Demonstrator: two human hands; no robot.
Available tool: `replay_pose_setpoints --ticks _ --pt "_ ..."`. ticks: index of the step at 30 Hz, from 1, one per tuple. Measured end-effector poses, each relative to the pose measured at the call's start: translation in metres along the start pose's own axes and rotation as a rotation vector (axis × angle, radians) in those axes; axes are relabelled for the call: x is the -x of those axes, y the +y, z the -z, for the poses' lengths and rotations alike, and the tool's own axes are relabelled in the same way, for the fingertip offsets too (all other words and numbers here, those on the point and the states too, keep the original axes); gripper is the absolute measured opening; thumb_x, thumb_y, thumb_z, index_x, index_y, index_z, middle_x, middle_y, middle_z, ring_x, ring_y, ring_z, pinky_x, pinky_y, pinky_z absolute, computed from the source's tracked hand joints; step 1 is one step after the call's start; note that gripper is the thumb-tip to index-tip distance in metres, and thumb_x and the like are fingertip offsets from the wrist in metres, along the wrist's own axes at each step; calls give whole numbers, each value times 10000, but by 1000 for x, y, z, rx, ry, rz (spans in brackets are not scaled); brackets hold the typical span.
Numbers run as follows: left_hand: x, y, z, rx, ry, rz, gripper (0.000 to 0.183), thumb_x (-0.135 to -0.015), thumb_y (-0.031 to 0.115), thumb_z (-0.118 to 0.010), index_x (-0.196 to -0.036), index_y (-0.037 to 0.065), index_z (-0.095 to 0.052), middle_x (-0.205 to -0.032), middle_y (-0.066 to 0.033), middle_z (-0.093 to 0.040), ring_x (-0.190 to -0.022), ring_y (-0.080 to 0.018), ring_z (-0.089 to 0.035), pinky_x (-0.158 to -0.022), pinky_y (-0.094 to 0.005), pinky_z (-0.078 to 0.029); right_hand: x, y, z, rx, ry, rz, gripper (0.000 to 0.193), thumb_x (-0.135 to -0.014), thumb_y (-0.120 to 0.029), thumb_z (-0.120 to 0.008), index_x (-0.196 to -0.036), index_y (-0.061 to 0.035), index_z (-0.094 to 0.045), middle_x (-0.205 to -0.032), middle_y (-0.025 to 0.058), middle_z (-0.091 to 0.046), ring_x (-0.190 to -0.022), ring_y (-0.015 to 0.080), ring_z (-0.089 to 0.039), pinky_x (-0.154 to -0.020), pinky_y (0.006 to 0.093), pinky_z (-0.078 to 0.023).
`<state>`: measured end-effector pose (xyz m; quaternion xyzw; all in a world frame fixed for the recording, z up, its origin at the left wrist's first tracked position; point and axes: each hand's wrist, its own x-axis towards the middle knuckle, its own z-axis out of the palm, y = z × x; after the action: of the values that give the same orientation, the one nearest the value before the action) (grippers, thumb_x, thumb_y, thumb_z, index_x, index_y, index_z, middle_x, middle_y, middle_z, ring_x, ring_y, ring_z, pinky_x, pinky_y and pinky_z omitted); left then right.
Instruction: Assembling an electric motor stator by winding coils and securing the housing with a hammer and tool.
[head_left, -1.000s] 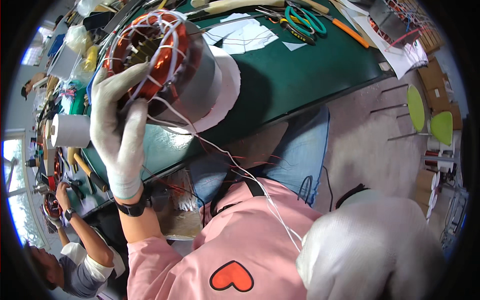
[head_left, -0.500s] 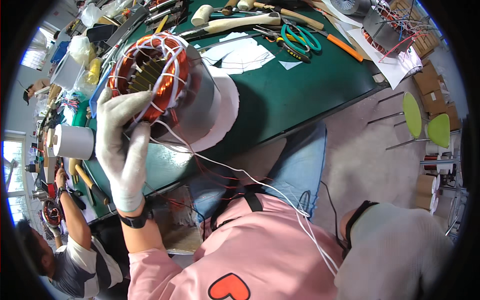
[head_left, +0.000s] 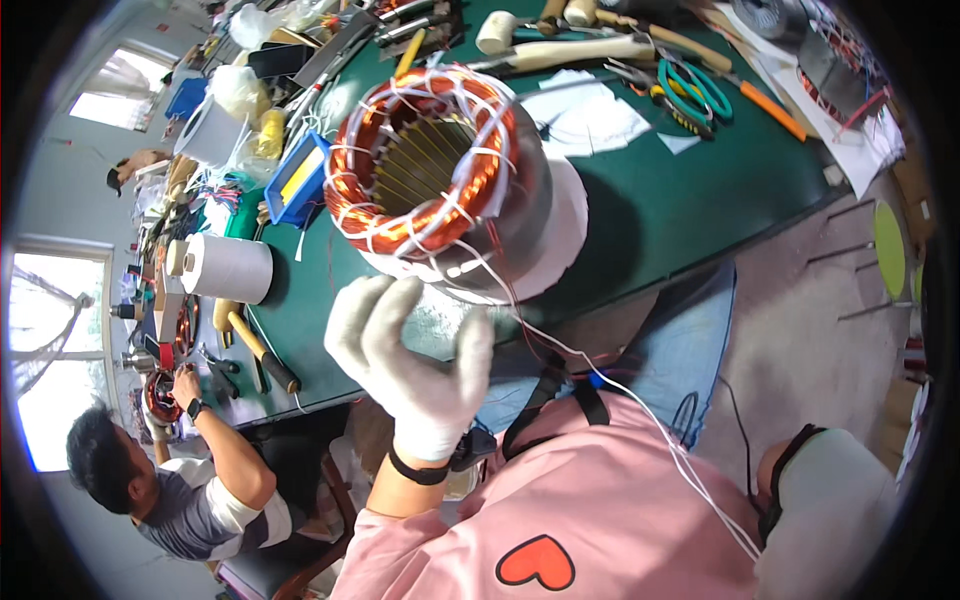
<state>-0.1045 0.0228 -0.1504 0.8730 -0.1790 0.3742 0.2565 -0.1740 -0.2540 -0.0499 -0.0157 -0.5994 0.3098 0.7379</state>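
Observation:
A motor stator [head_left: 545, 205] rests on a white round sheet [head_left: 572, 225], its copper winding [head_left: 350, 215] laced with white cord. My left hand [head_left: 410, 345], in a white glove, is just on the near side of the winding, apart from it. Its fingers are bent and the thumb stands away, with nothing between them. From the stator's near side, white cord [head_left: 640, 410] runs in two strands across my pink shirt to my right hand [head_left: 835, 500]. That gloved hand is raised close at the lower right; its fingers are hidden, but the taut cord leads into it.
Mallets [head_left: 575, 50], pliers [head_left: 690, 95] and paper scraps [head_left: 590, 115] lie beyond the stator. A white cord spool [head_left: 230, 268], a blue tray [head_left: 298, 182] and a hammer [head_left: 255, 345] are to the left. Another person [head_left: 190, 480] handles a wound coil there. Thin red leads hang by the stator.
My left hand has let go of the winding and drawn back toward me. The view has swung left, so the bench appears farther right. The right hand stays raised at the lower right.

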Motion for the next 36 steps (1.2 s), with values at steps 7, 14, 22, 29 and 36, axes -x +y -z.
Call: replay_pose_setpoints --ticks 7,14,22,29,36 --pt "-2 11 -18 -68 52 27 658 -686 346 -903 -1205 91 -589 -1222 -147 -454 -1211 -328 -415 -1083 -556 -319 65 -2 15 339 1227 -644 277 -943 -94 -580 -1166 61 -635 -980 57 -680 -828 121 -619 -733 258 -488" --pt "-21 14 -16 -59 93 -91 312 -660 36 -854 -941 120 -747 -1005 -63 -603 -1013 -274 -576 -1054 -525 -405 78 13 86 1238 1411 -759 233 -999 -40 -471 -1129 -35 -665 -961 15 -609 -784 81 -518 -739 224 -450" --pt "-21 23 8 11 -70 67 126 -860 94 -748 -914 39 -649 -993 -115 -601 -979 -284 -564 -886 -375 -452 114 -42 184 2666 1021 -622 250 -918 -117 -592 -1154 -64 -650 -1032 176 -597 -979 326 -599 -848 429 -517" --pt "-16 30 30 653 -247 654 149 -957 147 -657 -970 20 -580 -887 -100 -639 -696 -137 -573 -623 -261 -466 145 -154 211 2379 1307 -1554 519 -937 -404 -601 -1331 -68 -567 -1173 199 -664 -1073 361 -654 -913 449 -522" --pt "-13 29 20 1142 -351 1024 161 -1018 167 -541 -1092 25 -524 -729 6 -491 -577 -48 -394 -518 -202 -308 155 -218 198 1573 1500 -1201 592 -814 -222 -751 -1331 10 -581 -1115 114 -678 -909 167 -643 -786 299 -527"
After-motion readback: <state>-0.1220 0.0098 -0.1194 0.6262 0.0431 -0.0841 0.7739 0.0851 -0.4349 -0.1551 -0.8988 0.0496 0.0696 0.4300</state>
